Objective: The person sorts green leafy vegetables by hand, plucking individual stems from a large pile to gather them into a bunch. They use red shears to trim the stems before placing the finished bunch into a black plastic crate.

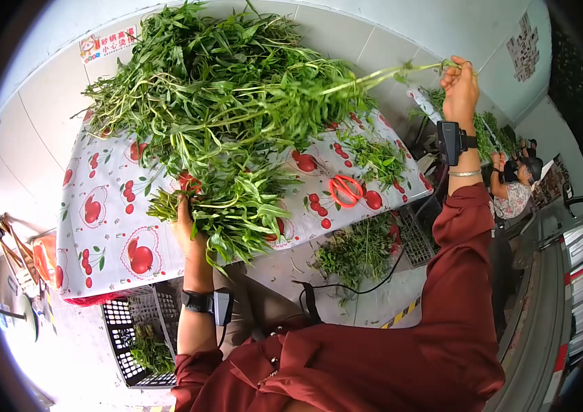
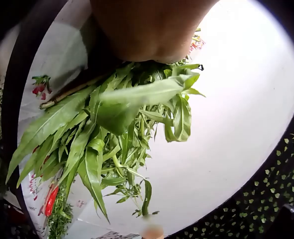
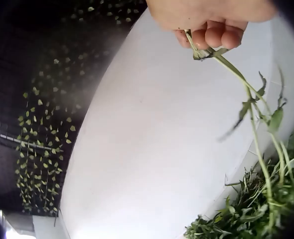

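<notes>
My left hand [image 1: 185,225] grips a bunch of leafy greens [image 1: 243,206] low over the front of the table, cut stem ends to the left and leaves to the right. In the left wrist view, long narrow leaves [image 2: 82,129] hang below that hand. Raised at the upper right, my right hand [image 1: 460,86] pinches the ends of a few long green stems [image 1: 401,71], which stretch leftward to a large heap of greens [image 1: 223,82]. The right wrist view has the curled fingers [image 3: 214,36] around the stems [image 3: 254,124], with the heap below.
Red-handled scissors [image 1: 346,191] lie on the cherry-print tablecloth [image 1: 109,230], near a small pile of greens [image 1: 377,158]. Black crates [image 1: 123,343] and loose greens [image 1: 357,254] are below the table. A tiled wall [image 1: 37,130] stands behind; another person [image 1: 518,189] is at far right.
</notes>
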{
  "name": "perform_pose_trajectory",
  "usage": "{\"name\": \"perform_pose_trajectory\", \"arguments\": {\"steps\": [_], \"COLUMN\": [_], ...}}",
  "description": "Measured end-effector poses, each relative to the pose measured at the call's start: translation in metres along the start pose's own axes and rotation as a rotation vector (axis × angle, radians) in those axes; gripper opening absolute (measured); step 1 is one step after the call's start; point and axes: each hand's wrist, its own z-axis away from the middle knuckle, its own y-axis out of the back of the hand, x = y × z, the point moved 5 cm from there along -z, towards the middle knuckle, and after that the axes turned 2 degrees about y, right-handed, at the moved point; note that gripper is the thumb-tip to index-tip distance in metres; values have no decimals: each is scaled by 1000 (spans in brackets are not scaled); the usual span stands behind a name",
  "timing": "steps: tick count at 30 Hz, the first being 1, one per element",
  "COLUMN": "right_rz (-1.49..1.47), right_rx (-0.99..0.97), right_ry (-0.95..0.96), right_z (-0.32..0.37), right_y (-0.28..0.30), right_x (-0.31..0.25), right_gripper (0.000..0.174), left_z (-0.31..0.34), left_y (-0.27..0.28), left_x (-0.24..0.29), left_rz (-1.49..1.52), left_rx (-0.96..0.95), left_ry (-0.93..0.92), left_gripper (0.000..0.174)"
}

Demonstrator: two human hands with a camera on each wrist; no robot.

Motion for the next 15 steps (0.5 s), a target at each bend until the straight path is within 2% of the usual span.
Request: {"name": "perform_pose_trajectory", "arguments": {"steps": [2,3,6,9,10,15], "right_rz": [-86,-88,-49,0,57,158], "right_rx": [-77,-79,-173,-276,-364,-523], "right_ry": [-255,-260,-532,-626,-624,-723], "right_z": [3,8,32,55,62,94], "right_y": [-5,-9,-26,-39,-44,-49], "right_x": [20,27,64,88,94,116], "right_gripper": [25,25,21,20,17,17], "left_z": [0,2,9,8,12,13], "left_y": [-2,-4,-10,-11,-14,-13], "left_x": [0,3,6,8,10,9], "left_rz": [68,66,34,8,3,9], "left_rx": [22,26,-41,43,43,39], "left_ry": [-4,-5,-8,11,-17,6], "left_gripper": [19,19,23,25,26,25]}}
